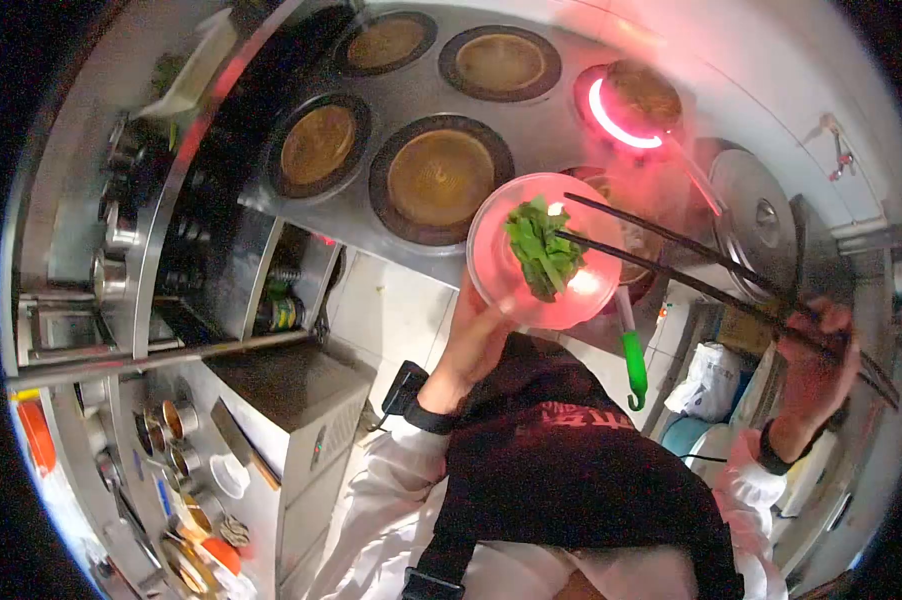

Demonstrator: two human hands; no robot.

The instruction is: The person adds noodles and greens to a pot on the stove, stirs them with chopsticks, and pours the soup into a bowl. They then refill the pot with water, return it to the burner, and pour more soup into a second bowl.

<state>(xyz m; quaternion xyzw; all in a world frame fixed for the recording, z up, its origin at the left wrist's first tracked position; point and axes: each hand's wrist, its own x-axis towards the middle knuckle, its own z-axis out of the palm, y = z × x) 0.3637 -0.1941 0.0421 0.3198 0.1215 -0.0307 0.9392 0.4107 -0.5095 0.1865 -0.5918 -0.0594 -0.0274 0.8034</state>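
My left hand (483, 325) is closed around the lower left side of a translucent plastic bowl (496, 275), held in front of the stove. Leafy greens (543, 248) lie in the bowl. Off to the right, my right hand (819, 345) grips a pair of long dark chopsticks (671, 238). Their tips are apart, reaching over the bowl right beside the leaves. Behind the bowl, partly hidden by it, is a round pot (639, 235). A green-handled utensil (632, 360) sticks out below it, its head out of sight.
Several round dark-rimmed burners (441, 178) fill the steel stovetop. At the back right, a handled pan (646, 95) sits by a glowing red ring. A large metal lid (756, 205) stands beside the wall. A knife (246, 440) and several metal containers occupy the left counter.
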